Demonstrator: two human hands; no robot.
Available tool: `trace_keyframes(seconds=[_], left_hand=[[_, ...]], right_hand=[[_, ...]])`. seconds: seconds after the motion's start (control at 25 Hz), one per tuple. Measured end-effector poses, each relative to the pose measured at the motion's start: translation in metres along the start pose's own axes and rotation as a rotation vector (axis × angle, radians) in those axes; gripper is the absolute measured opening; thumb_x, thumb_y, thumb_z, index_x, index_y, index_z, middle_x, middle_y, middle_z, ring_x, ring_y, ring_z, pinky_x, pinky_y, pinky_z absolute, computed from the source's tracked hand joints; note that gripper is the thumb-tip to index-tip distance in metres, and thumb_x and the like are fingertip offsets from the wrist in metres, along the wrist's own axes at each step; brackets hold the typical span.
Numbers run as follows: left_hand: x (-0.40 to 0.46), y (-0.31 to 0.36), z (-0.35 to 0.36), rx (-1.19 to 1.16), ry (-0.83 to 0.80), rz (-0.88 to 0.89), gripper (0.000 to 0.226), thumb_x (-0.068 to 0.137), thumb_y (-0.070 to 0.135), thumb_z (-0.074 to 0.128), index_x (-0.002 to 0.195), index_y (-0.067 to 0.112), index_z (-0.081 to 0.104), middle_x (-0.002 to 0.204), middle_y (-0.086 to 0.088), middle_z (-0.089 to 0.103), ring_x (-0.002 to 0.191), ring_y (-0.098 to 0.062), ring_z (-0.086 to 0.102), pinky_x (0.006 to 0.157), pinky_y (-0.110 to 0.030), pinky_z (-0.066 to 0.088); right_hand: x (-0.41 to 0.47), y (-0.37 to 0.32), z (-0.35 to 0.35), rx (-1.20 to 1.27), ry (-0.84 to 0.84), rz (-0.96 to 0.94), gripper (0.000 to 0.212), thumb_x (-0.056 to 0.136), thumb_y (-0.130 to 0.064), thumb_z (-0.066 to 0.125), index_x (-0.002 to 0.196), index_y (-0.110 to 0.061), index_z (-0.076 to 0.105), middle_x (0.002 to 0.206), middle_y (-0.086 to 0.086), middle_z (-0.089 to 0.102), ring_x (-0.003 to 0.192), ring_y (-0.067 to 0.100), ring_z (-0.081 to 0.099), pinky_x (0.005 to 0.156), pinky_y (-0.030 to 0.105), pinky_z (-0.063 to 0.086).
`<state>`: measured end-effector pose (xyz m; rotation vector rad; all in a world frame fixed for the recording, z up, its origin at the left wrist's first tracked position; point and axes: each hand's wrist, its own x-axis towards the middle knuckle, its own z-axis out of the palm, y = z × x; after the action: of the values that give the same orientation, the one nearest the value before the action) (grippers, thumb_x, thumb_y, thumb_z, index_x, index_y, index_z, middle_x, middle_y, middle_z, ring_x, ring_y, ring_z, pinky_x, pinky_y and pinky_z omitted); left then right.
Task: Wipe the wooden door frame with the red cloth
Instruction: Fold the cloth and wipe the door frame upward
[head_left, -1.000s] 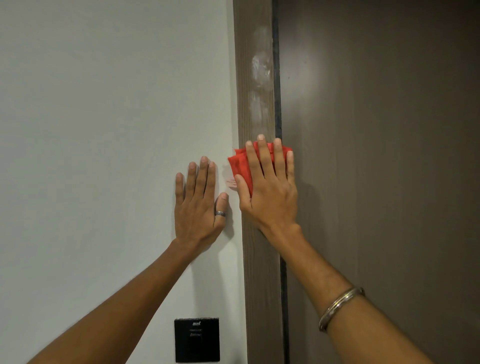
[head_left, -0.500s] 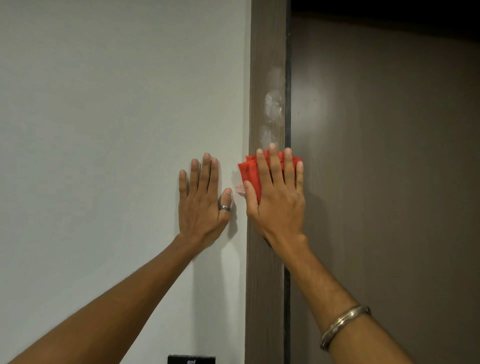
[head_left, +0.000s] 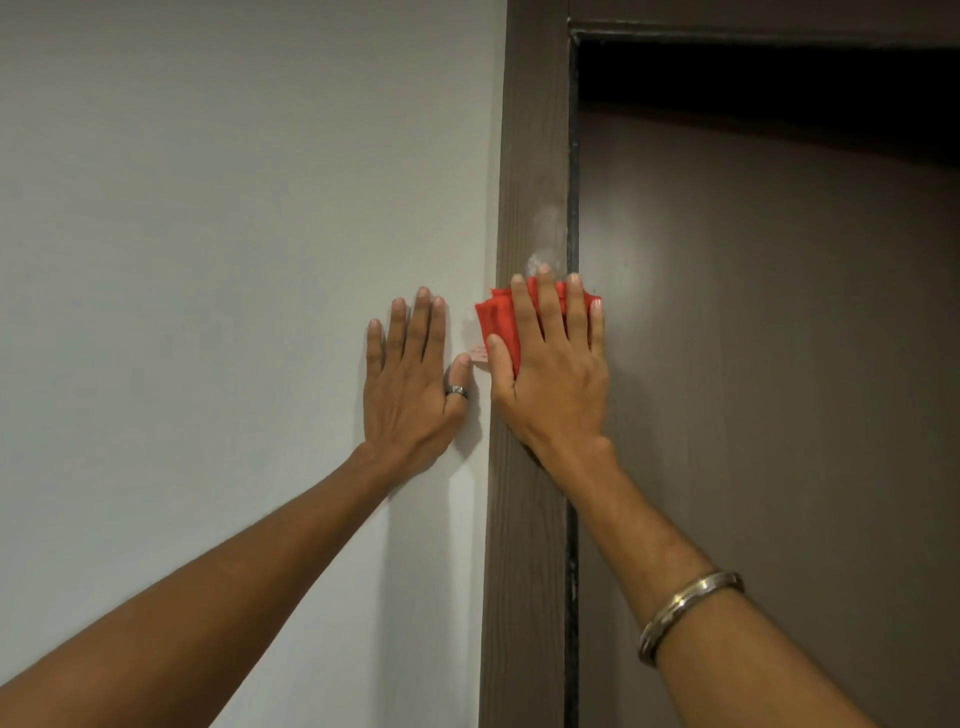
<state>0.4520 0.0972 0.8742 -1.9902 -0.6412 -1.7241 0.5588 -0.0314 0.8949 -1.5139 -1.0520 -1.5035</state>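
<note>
The wooden door frame (head_left: 530, 156) is a dark brown upright strip between the wall and the door. A whitish smudge (head_left: 545, 244) marks it just above my fingertips. My right hand (head_left: 553, 374) lies flat on the frame, fingers spread, pressing the folded red cloth (head_left: 498, 319) against the wood. The cloth sticks out to the left of my fingers and above them. My left hand (head_left: 410, 384) rests flat on the wall beside the frame, fingers together, holding nothing, with a ring on the thumb.
A pale grey-white wall (head_left: 234, 260) fills the left side. A dark brown door (head_left: 769, 389) sits right of the frame, and the frame's top rail (head_left: 753, 26) crosses above it. A metal bangle (head_left: 685, 608) is on my right wrist.
My right hand has slid the red cloth up the frame toward the whitish smudge. The view has tilted upward, so the top of the door shows and the black wall switch is out of sight.
</note>
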Motion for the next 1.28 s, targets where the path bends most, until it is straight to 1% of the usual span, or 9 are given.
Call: trace_keyframes(seconds=[0.2, 0.32, 0.44, 0.56, 0.72, 0.88, 1.04, 1.16, 1.28], left_hand=[[0.006, -0.004, 0.005, 0.017, 0.032, 0.005, 0.075, 0.105, 0.050, 0.022, 0.166, 0.015, -0.004, 0.176, -0.007, -0.010, 0.163, -0.025, -0.011, 0.133, -0.051, -0.003], [0.023, -0.001, 0.001, 0.015, 0.029, -0.015, 0.075, 0.105, 0.049, 0.021, 0.166, 0.016, -0.007, 0.175, -0.005, -0.014, 0.162, -0.023, -0.015, 0.132, -0.050, -0.006], [0.033, -0.001, -0.001, 0.012, 0.034, -0.019, 0.074, 0.104, 0.051, 0.017, 0.165, 0.017, -0.008, 0.175, -0.004, -0.016, 0.161, -0.022, -0.017, 0.132, -0.049, -0.008], [0.030, -0.003, 0.004, -0.008, 0.051, -0.015, 0.075, 0.104, 0.051, 0.020, 0.165, 0.018, -0.007, 0.175, -0.003, -0.015, 0.162, -0.021, -0.016, 0.132, -0.049, -0.007], [0.039, -0.002, 0.000, -0.015, 0.040, -0.012, 0.076, 0.104, 0.052, 0.020, 0.165, 0.020, -0.009, 0.174, -0.001, -0.017, 0.161, -0.020, -0.018, 0.132, -0.049, -0.009], [0.042, -0.002, -0.005, -0.017, 0.027, -0.011, 0.074, 0.103, 0.053, 0.014, 0.164, 0.021, -0.014, 0.173, 0.000, -0.022, 0.160, -0.018, -0.024, 0.131, -0.046, -0.015], [0.040, -0.001, -0.006, -0.033, 0.036, -0.011, 0.075, 0.100, 0.056, 0.006, 0.164, 0.021, -0.013, 0.173, 0.001, -0.021, 0.160, -0.017, -0.023, 0.132, -0.047, -0.011], [0.040, -0.002, -0.005, -0.044, 0.046, -0.006, 0.075, 0.101, 0.057, 0.008, 0.164, 0.021, -0.011, 0.173, 0.001, -0.019, 0.160, -0.018, -0.020, 0.132, -0.047, -0.010], [0.037, -0.004, -0.002, -0.034, 0.051, 0.005, 0.074, 0.102, 0.055, 0.014, 0.165, 0.021, -0.009, 0.174, 0.001, -0.016, 0.161, -0.018, -0.018, 0.133, -0.047, -0.007]], right_hand=[[-0.026, -0.001, 0.007, -0.010, 0.025, 0.018, 0.072, 0.102, -0.052, 0.034, 0.165, -0.022, 0.018, 0.174, 0.007, 0.014, 0.161, 0.033, 0.008, 0.131, 0.053, 0.006], [0.030, 0.003, 0.000, 0.008, -0.018, -0.023, 0.071, 0.103, -0.051, 0.036, 0.165, -0.023, 0.016, 0.174, 0.007, 0.013, 0.161, 0.034, 0.007, 0.131, 0.051, 0.002], [0.080, 0.004, -0.008, 0.004, -0.043, 0.009, 0.069, 0.106, -0.051, 0.036, 0.165, -0.023, 0.013, 0.174, 0.007, 0.011, 0.162, 0.033, 0.004, 0.132, 0.052, 0.001], [0.063, 0.000, -0.003, 0.018, 0.002, 0.026, 0.070, 0.105, -0.051, 0.033, 0.165, -0.023, 0.012, 0.174, 0.007, 0.009, 0.162, 0.032, 0.003, 0.132, 0.051, 0.000], [0.044, 0.001, 0.002, 0.014, 0.018, 0.007, 0.072, 0.101, -0.053, 0.033, 0.165, -0.022, 0.018, 0.173, 0.008, 0.016, 0.160, 0.034, 0.011, 0.129, 0.050, 0.002], [0.108, 0.007, -0.004, -0.010, -0.011, -0.020, 0.069, 0.104, -0.052, 0.034, 0.164, -0.021, 0.019, 0.173, 0.010, 0.018, 0.160, 0.036, 0.011, 0.131, 0.053, 0.006], [0.179, 0.005, -0.015, -0.009, -0.041, -0.011, 0.068, 0.106, -0.053, 0.034, 0.164, -0.021, 0.019, 0.173, 0.010, 0.015, 0.161, 0.037, 0.007, 0.131, 0.056, 0.006], [0.164, 0.000, -0.014, -0.007, -0.019, 0.028, 0.068, 0.106, -0.053, 0.033, 0.164, -0.021, 0.017, 0.174, 0.009, 0.013, 0.161, 0.036, 0.007, 0.131, 0.055, 0.006], [0.093, -0.001, -0.008, 0.020, 0.032, 0.030, 0.070, 0.104, -0.053, 0.036, 0.164, -0.022, 0.019, 0.173, 0.008, 0.017, 0.161, 0.034, 0.011, 0.131, 0.052, 0.006]])
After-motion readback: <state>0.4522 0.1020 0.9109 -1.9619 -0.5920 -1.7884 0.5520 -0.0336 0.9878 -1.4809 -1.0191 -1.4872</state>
